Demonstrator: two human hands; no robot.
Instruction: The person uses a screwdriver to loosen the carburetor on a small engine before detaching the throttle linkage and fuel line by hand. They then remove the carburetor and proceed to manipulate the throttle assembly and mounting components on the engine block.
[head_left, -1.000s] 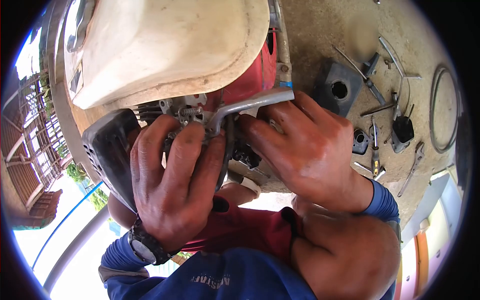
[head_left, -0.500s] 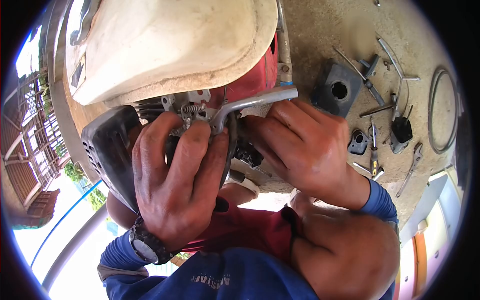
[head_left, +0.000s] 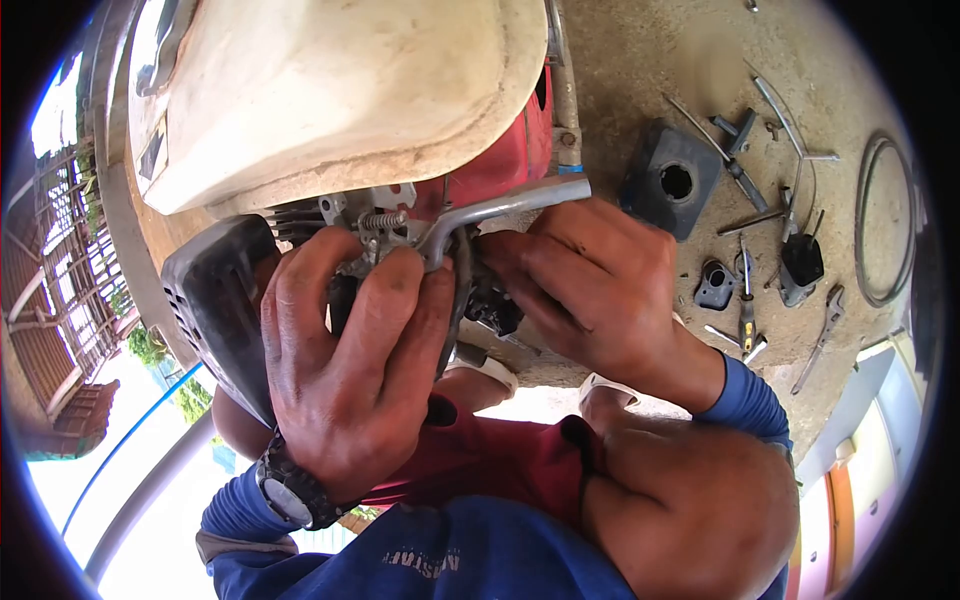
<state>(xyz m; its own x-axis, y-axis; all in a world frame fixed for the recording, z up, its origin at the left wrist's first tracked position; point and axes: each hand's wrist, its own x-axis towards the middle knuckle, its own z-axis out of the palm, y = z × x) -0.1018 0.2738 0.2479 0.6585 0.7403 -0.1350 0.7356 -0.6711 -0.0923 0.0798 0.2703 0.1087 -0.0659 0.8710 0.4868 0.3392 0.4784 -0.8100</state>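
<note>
A small engine stands in front of me, with an off-white tank (head_left: 340, 90) on top and a red housing (head_left: 500, 155) below it. My left hand (head_left: 345, 370) reaches over the engine's linkage side, fingers bent round parts beneath them, which stay mostly hidden. Just above those fingers is a small coil spring (head_left: 383, 221). A bent grey metal tube (head_left: 510, 203) passes between the hands. Beyond it, my right hand (head_left: 605, 285) has thumb and fingers pinched together at the black part (head_left: 492, 305); what the fingertips hold cannot be seen. A black slotted cover (head_left: 215, 290) lies left of my left hand.
On the concrete floor at right lie a black box-shaped part with a round hole (head_left: 650, 185), a screwdriver (head_left: 747, 325), an adjustable wrench (head_left: 830, 310), a small black cup-like part (head_left: 800, 262) and a coiled cable loop (head_left: 870, 240). My knee (head_left: 700, 500) is close below.
My right hand has shifted slightly left and closer to the engine, its fingers still pinched. The left hand stays nearly in place.
</note>
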